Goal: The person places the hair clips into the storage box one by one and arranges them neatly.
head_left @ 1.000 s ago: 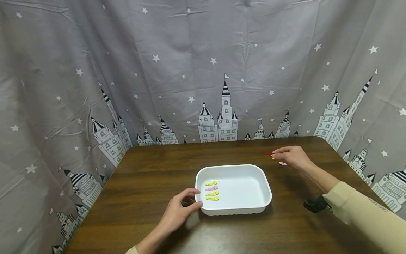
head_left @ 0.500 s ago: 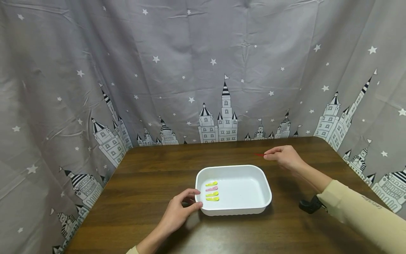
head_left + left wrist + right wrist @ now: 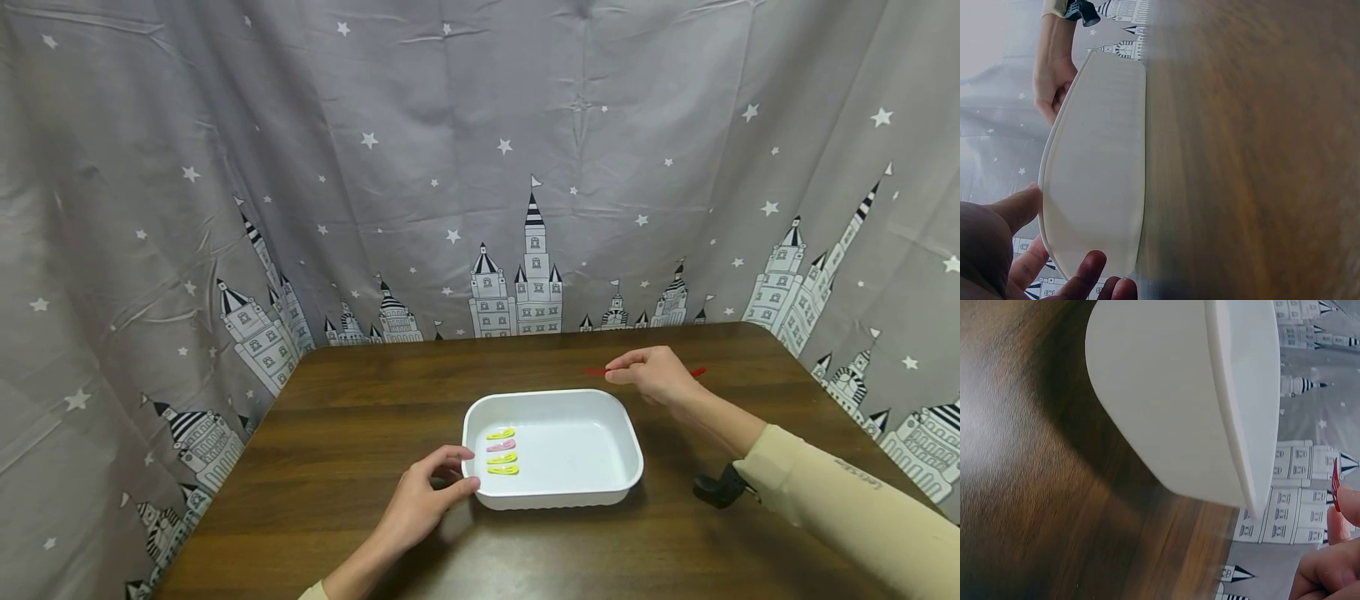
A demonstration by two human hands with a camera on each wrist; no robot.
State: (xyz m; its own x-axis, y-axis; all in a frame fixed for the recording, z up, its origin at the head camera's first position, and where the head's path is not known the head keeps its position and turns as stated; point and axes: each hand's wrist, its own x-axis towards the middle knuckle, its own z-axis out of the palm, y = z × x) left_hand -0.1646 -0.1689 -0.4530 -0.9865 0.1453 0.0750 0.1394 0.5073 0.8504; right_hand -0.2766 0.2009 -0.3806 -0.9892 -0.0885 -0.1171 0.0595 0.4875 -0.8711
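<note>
While my left hand [image 3: 431, 493] grips the white tray [image 3: 557, 502] at its left end, my right hand [image 3: 654, 375] pinches a red clip [image 3: 596, 371] beyond the far rim, pointing sideways.

No text you can read
Your right sleeve [image 3: 840, 512] carries small dark lettering [image 3: 859, 474] along the forearm, too blurred to make out.

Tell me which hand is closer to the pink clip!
Left. The left hand holds the left end of the tray, just beside the pink clip. The right hand is farther off, by the tray's far right corner, pinching a red clip.
</note>
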